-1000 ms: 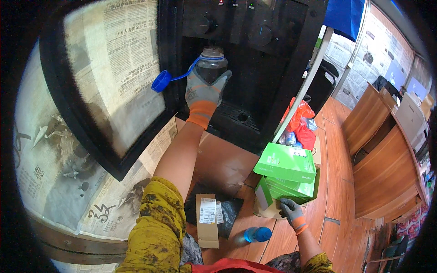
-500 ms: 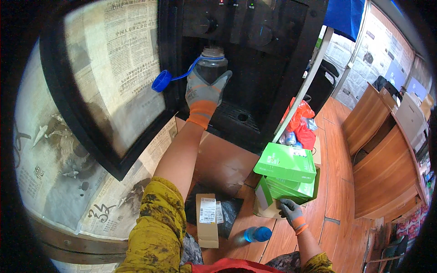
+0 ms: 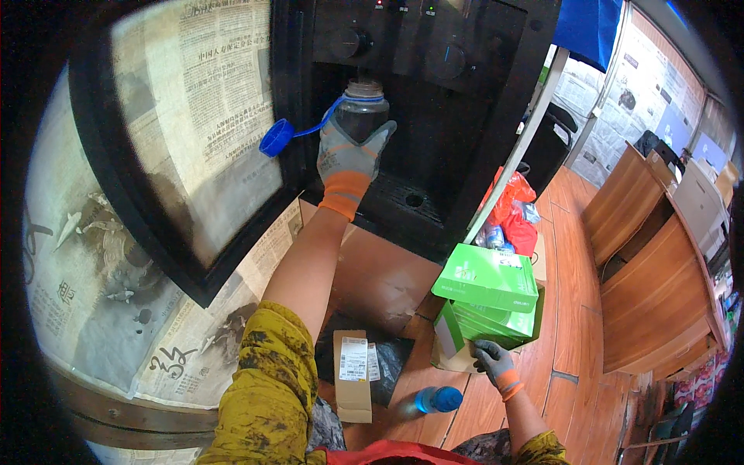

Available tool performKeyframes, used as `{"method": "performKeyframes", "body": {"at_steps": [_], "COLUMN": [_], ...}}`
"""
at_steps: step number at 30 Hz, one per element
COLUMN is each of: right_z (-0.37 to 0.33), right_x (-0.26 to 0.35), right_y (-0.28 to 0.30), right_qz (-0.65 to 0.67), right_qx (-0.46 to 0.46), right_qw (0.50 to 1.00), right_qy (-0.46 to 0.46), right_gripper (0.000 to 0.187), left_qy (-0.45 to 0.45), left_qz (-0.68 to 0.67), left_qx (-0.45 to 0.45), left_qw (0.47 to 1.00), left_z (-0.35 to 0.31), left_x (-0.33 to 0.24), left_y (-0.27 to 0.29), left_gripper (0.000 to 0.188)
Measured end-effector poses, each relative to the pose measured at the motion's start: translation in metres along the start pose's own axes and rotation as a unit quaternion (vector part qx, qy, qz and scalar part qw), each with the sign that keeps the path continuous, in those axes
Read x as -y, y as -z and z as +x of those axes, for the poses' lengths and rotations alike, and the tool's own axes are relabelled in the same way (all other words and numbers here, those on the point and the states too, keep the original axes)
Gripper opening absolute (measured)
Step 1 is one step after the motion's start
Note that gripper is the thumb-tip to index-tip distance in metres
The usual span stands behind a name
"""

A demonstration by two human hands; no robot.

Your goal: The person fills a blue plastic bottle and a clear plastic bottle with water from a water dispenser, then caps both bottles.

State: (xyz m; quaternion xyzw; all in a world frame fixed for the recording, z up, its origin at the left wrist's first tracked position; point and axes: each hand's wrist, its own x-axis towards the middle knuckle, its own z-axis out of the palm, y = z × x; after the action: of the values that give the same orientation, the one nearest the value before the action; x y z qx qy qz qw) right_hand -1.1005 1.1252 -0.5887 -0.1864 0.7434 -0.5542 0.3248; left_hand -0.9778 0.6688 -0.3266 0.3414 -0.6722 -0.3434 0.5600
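My left hand (image 3: 353, 155), in a grey glove with an orange cuff, is wrapped round a clear wide-mouthed bottle (image 3: 362, 111). The bottle stands upright in the recess of a black water dispenser (image 3: 411, 147), its mouth below the dispensing spot. A blue screw cap (image 3: 277, 138) hangs off to the left, tied to the bottle's neck by a blue strap. Low on the right, my right hand (image 3: 496, 363), gloved alike, is held beside a green carton (image 3: 496, 283) with its fingers loosely apart and nothing seen in them.
The dispenser's black-framed door (image 3: 198, 271) stands open at left, by newspaper-covered surfaces (image 3: 93, 310). On the wooden floor are a blue-capped bottle (image 3: 442, 399) and a narrow cardboard box (image 3: 353, 395). A red plastic bag (image 3: 515, 225) and a wooden desk (image 3: 659, 287) are at right.
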Motion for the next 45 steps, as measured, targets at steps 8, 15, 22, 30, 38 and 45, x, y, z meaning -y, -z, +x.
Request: {"method": "performKeyframes", "body": {"at_steps": [8, 15, 22, 30, 38, 45], "right_z": [0.001, 0.001, -0.002, -0.001, -0.002, -0.033], "right_x": [-0.002, -0.001, 0.003, 0.002, 0.02, 0.173], "right_y": [0.0, 0.0, -0.002, -0.003, -0.015, -0.058], "right_qz": [-0.013, -0.013, -0.015, -0.021, -0.072, -0.362], "right_qx": [0.005, 0.005, 0.01, 0.009, -0.014, 0.014], "right_qw": [1.0, 1.0, 1.0, 1.0, 0.995, 0.836], "right_qy": [-0.001, -0.005, -0.008, -0.011, 0.067, 0.412], "right_gripper": [0.03, 0.031, 0.031, 0.031, 0.03, 0.04], "left_qy": [-0.039, -0.044, -0.038, -0.049, -0.068, -0.031], "left_qz": [0.026, 0.017, 0.014, 0.005, -0.019, 0.007], "left_qx": [-0.039, -0.02, -0.028, -0.047, -0.067, -0.053], "left_qw": [0.998, 0.999, 0.999, 0.998, 0.995, 0.998], "left_z": [-0.001, 0.002, 0.002, 0.0, -0.004, -0.005], "left_x": [-0.001, 0.001, 0.002, 0.007, 0.002, -0.001], "left_y": [0.0, -0.001, -0.001, -0.004, -0.003, -0.001], "left_gripper": [0.093, 0.094, 0.095, 0.1, 0.097, 0.099]}}
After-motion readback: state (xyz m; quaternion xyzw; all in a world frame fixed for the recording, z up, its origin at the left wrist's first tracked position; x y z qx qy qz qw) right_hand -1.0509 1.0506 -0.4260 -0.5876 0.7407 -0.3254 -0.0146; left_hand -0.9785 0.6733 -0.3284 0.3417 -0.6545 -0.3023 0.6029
